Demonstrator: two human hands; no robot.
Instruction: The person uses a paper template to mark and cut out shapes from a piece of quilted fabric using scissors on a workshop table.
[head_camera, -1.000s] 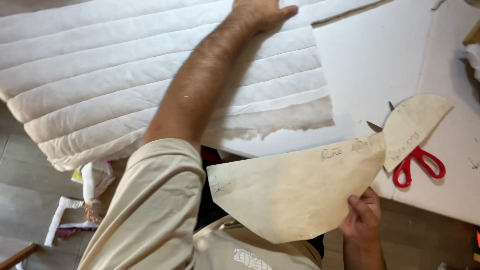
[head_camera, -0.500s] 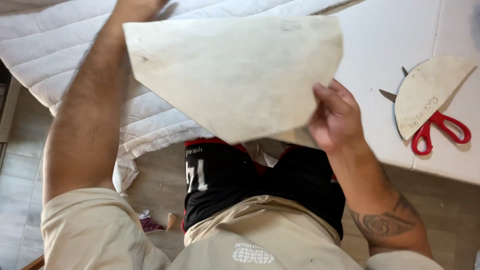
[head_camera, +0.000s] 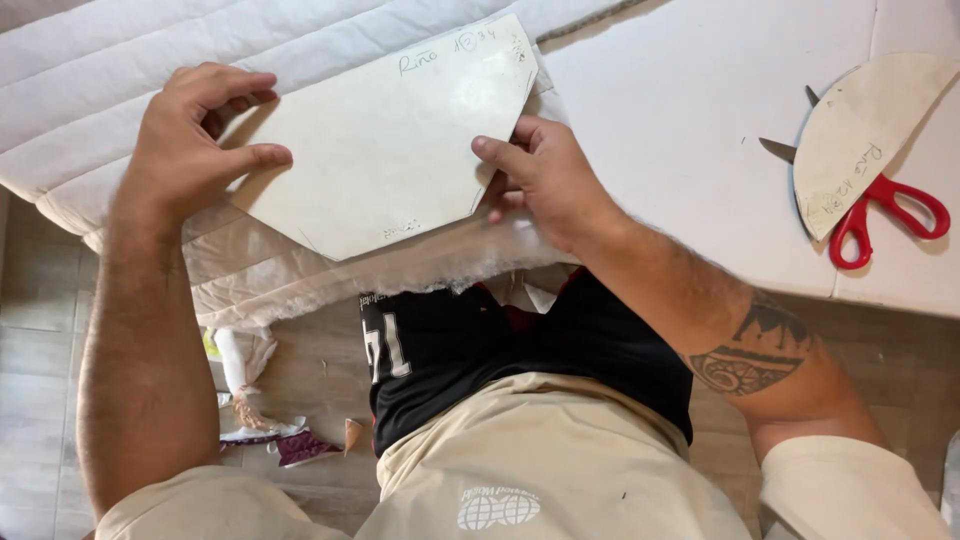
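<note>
On the left, scraps of cloth (head_camera: 262, 420) lie on the wooden floor below the table edge. The left hand (head_camera: 195, 135) rests on the left end of a cream paper pattern (head_camera: 395, 140), thumb pressing its lower left edge and the other fingers curled at its upper corner. The pattern lies flat on white quilted padding (head_camera: 120, 70), whose frayed edge hangs over the front of the table (head_camera: 680, 130). The right hand (head_camera: 550, 175) pinches the pattern's right edge between thumb and fingers, just below its top right corner. Further right the white table lies bare, and near its right end a second, half-round paper pattern (head_camera: 860, 130) lies over red-handled scissors (head_camera: 885, 215), whose blade tips stick out on its left side.
</note>
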